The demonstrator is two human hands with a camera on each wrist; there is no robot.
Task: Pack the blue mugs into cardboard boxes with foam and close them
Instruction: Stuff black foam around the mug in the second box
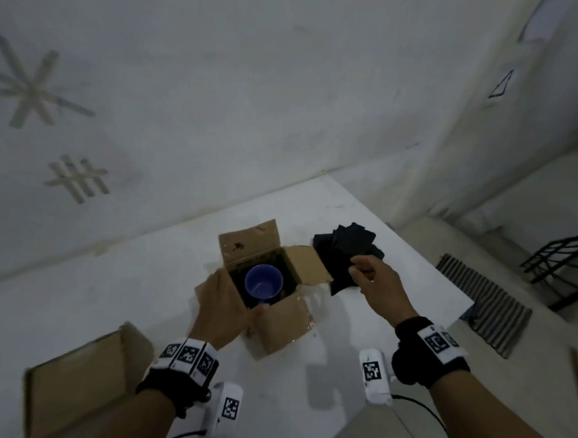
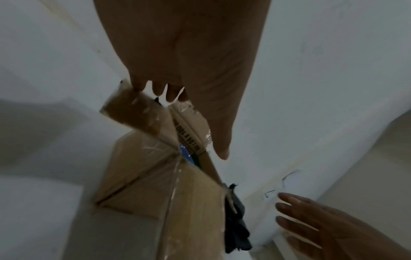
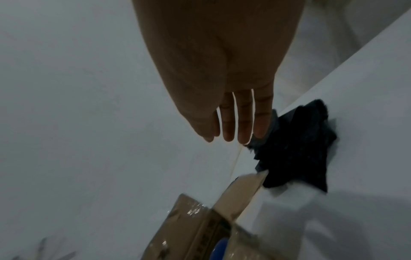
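An open cardboard box (image 1: 250,247) stands mid-table with a blue mug (image 1: 264,281) upright inside, dark lining around it. My left hand (image 1: 221,298) lies on the box's left flap, fingers curled over the flap's edge (image 2: 133,112) and thumb stretched toward the near flap. A sliver of the mug (image 2: 184,153) shows between the flaps. A pile of black foam pieces (image 1: 346,244) lies right of the box. My right hand (image 1: 374,282) is over that pile, fingers straight and spread (image 3: 229,123), the outermost finger against the foam (image 3: 295,149); it grips nothing.
A second cardboard box (image 1: 75,385) sits at the near left of the white table (image 1: 410,290), whose right edge runs close behind the foam. On the floor to the right are a striped mat (image 1: 489,303) and a black metal rack (image 1: 560,263).
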